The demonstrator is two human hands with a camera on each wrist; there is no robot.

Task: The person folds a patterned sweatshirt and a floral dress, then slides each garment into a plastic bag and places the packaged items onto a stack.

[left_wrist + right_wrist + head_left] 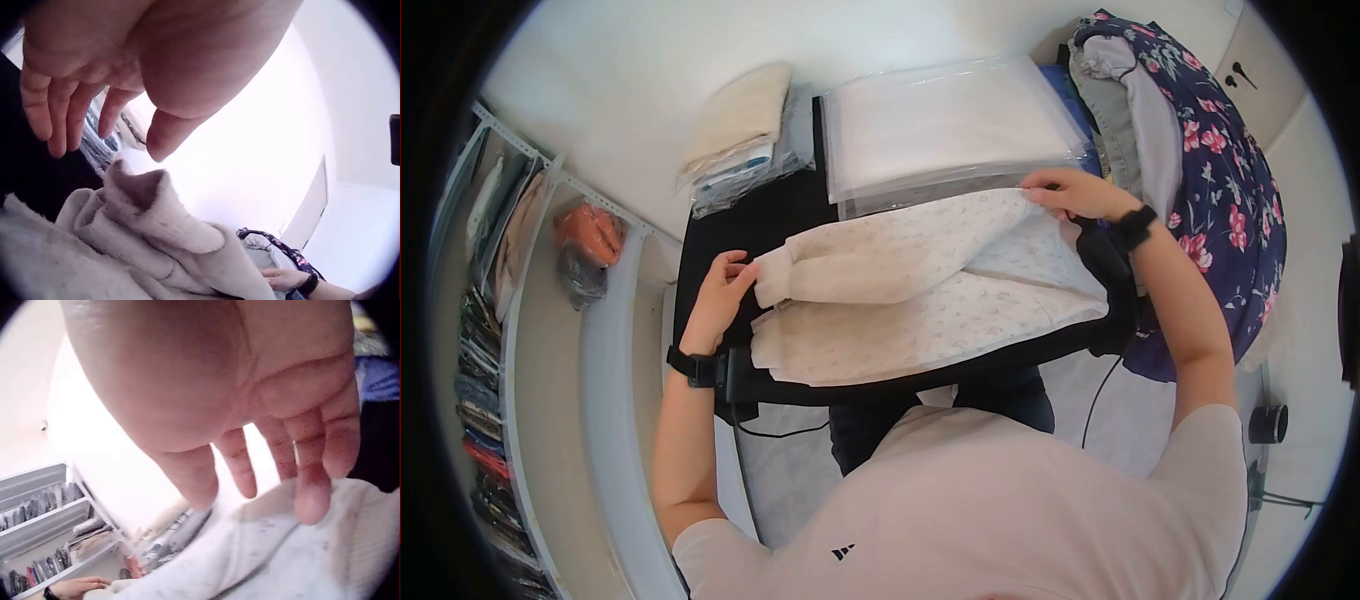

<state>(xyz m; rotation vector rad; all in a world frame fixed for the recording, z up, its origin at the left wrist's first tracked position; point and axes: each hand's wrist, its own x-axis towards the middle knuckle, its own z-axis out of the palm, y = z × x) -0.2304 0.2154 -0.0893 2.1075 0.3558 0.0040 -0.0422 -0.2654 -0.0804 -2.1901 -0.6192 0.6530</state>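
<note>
The pale floral garment [880, 270] lies across the black counter [720, 225], its ribbed cuffs toward the left hand [718, 300]. That hand is at the garment's cuff end, its fingers spaced and slightly bent, the thumb apart from them just by a cuff. At the garment's other end, the right hand [1085, 195] has its fingers spread and thumb apart, one fingertip against the fabric. Beyond the garment are the plastic bags [950, 120] and bagged folded clothes [745, 120]; to its right hangs a dark flowered cloth [1230, 190].
</note>
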